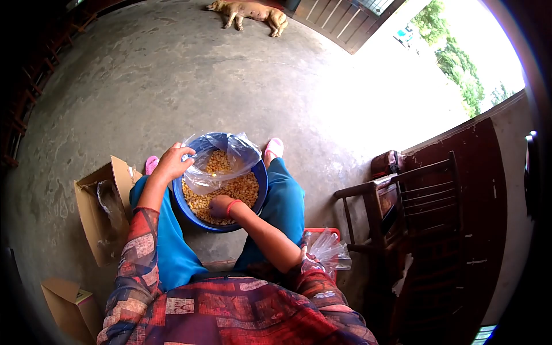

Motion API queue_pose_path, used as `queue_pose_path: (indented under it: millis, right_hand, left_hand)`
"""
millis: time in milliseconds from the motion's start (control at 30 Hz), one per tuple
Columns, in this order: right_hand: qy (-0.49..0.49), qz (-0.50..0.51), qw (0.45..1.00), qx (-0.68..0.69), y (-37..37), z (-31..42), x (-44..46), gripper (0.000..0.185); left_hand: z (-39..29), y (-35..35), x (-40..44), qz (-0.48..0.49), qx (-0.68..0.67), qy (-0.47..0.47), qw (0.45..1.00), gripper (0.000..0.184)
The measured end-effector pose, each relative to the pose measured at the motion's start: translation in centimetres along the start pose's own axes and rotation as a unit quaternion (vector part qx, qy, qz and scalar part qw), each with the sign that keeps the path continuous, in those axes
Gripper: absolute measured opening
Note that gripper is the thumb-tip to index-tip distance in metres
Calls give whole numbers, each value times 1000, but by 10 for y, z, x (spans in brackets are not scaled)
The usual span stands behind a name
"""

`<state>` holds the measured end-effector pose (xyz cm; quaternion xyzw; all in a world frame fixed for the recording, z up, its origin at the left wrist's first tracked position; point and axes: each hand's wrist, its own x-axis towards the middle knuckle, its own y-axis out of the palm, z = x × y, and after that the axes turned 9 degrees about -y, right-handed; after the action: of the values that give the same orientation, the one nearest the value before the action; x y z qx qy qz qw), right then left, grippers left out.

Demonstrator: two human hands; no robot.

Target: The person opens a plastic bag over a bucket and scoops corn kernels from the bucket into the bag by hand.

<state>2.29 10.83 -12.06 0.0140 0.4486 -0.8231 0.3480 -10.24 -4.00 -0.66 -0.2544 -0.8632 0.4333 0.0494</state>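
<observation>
Between my knees stands a blue basin (266,192) holding yellow kernels (244,190) that look like corn. A clear plastic bag (201,179) lies open in the basin's far side, with some kernels in it. My left hand (174,162) pinches the bag's edge at the basin's left rim. Down in the loose kernels, just in front of the bag, my right hand (220,207) is curled closed around kernels; its fingertips are partly hidden. A red band circles the right wrist.
To my left are an open cardboard box (95,213) and a smaller carton (72,307). At right, clear plastic bags (328,250) lie over a red container, near a wooden chair (376,213). A dog (253,12) lies on the floor by the door (339,20).
</observation>
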Motion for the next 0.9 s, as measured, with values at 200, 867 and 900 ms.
queue_pose_path:
  millis: [200, 867, 900]
  right_hand:
    - [9, 58, 977, 206, -15, 10, -1, 26]
    - [-37, -108, 777, 619, -87, 40, -30, 20]
    - [-12, -164, 735, 658, -88, 38, -31, 20]
  left_hand:
    - [3, 1, 0, -5, -1, 13, 1000, 26]
    - [7, 4, 2, -3, 13, 15, 1000, 27]
    - [7, 4, 2, -6, 14, 17, 1000, 27]
